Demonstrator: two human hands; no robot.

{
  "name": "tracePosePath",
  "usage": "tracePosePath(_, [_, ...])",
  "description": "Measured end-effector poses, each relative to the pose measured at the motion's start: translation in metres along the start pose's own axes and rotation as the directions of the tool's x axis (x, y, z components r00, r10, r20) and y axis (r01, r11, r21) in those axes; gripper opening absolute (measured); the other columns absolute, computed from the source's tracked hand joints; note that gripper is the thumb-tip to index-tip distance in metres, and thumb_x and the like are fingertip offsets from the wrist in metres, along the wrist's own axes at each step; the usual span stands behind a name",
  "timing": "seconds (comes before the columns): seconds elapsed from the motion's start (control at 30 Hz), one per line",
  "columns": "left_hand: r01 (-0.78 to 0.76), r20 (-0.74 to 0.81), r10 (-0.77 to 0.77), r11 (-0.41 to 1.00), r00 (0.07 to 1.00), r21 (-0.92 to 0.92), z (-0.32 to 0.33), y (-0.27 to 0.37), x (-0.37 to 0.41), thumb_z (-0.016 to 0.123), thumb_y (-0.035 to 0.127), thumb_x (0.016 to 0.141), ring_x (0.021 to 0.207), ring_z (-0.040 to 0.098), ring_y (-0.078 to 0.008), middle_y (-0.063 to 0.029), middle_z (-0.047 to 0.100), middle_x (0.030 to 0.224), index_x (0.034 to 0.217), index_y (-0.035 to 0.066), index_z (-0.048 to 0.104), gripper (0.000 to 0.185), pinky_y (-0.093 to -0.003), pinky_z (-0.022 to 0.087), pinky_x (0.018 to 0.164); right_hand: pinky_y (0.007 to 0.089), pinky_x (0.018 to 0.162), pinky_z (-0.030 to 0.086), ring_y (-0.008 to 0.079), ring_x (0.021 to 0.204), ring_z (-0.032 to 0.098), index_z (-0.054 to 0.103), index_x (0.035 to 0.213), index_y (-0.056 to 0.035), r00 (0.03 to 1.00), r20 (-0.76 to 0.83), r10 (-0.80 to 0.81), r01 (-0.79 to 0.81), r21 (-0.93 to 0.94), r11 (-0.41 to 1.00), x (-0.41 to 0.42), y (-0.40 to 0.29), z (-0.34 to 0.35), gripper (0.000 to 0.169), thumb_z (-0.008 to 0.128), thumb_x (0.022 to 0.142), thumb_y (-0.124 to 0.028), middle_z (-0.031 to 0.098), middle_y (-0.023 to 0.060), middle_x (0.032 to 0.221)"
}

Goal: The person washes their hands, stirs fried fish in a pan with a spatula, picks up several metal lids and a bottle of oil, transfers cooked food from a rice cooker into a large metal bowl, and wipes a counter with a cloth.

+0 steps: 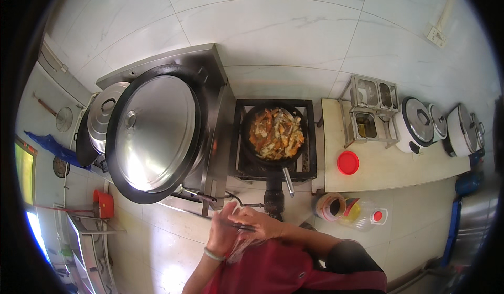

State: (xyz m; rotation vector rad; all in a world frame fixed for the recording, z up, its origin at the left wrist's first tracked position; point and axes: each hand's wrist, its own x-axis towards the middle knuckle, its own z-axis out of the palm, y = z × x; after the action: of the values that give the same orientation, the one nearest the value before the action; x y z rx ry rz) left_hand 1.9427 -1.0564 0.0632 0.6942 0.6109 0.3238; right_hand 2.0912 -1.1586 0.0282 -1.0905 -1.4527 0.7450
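In front of my red apron (267,268), my left hand (222,227) and my right hand (258,221) are close together, blurred by motion. The right hand grips a thin dark rod-like tool (245,227), whose ends I cannot make out. Crumpled clear plastic film (240,246) hangs below and between the hands. Whether the left hand grips the tool or the film is unclear. Beyond the hands, a black frying pan (245,146) with a metal handle sits on a gas stove (311,168). Browned food pieces (277,134), perhaps fish, fill it.
Left of the stove, a large wok with a metal lid (157,132) tops a steel range (216,136). On the right, a table (374,174) carries a red lid (348,163), a condiment rack (370,113) and rice cookers (417,124). A jar (330,207) and an oil jug (362,217) stand below.
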Motion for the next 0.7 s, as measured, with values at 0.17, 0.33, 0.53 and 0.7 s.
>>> tracePosePath(0.17, [0.285,0.189,-0.26,0.951,0.947,-0.118,0.045,-0.011,0.03,0.031,0.057,0.096,0.132,0.035,-0.0308,-0.012,0.034,0.146,0.144,0.013,0.031,0.065,-0.0473,0.027,0.111,0.0292,0.068,0.047,0.0219,0.083,0.058,0.061,0.113,-0.0051,0.967,-0.212,-0.138,0.102,-0.17,0.98,0.001,-0.024,-0.025,0.029,0.065,0.085,-0.007,0.057,0.0114,0.097])
tracePosePath(0.33, [0.293,0.235,-0.29,0.956,0.928,0.022,0.02,-0.017,0.027,0.041,0.059,0.092,0.129,0.038,-0.0321,-0.0176,0.036,0.143,0.142,0.0,0.029,0.078,-0.0472,0.032,0.107,0.0287,0.069,0.052,0.0168,0.073,0.062,0.06,0.105,-0.0014,0.585,-0.661,0.47,-0.27,0.388,0.881,-0.026,-0.018,-0.086,0.021,0.055,0.095,-0.019,0.062,0.0097,0.094])
tracePosePath(0.53, [0.24,-0.12,-0.225,0.963,0.967,0.122,-0.028,-0.017,0.008,0.043,0.035,0.099,0.12,0.049,-0.0278,-0.0169,0.049,0.133,0.137,0.0,0.037,0.052,-0.0417,0.039,0.102,0.0315,0.069,0.055,0.0188,0.073,0.064,0.057,0.105,-0.0007,0.017,-0.87,0.493,0.016,0.493,0.87,-0.071,0.07,-0.206,0.026,0.055,0.094,-0.024,0.06,0.0109,0.092])
tracePosePath(0.7, [0.189,-0.262,-0.073,0.872,0.962,0.451,-0.081,-0.041,-0.018,0.044,0.025,0.098,0.113,0.053,-0.0273,-0.0166,0.053,0.126,0.133,0.001,0.04,0.043,-0.0397,0.044,0.096,0.0324,0.07,0.056,0.0195,0.073,0.064,0.055,0.105,-0.0012,-0.027,-0.835,0.549,0.058,0.547,0.835,-0.06,0.136,-0.233,0.022,0.057,0.092,-0.019,0.059,0.0099,0.09])
